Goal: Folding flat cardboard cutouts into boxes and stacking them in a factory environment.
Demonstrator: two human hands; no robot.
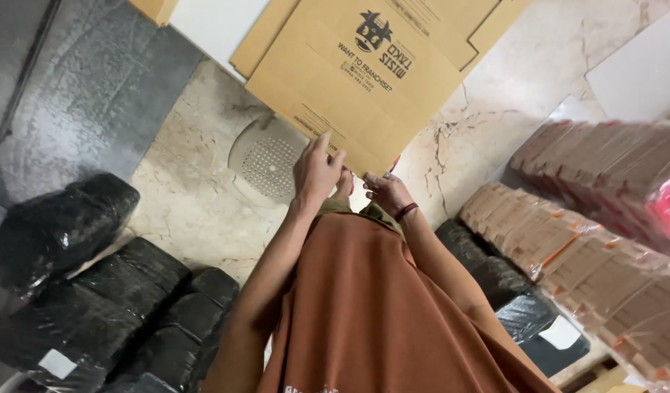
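Both hands, left hand [317,173] and right hand [384,192], seemingly pinch the flat brown printed cardboard sheet [357,80] at its 6 o'clock edge.

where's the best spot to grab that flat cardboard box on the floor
Probably the near edge of the flat cardboard box, where the left hand and right hand already meet it. It lies flat on the stone floor, with this edge closest, so come from the person's side with thumbs on top and fingers beneath.
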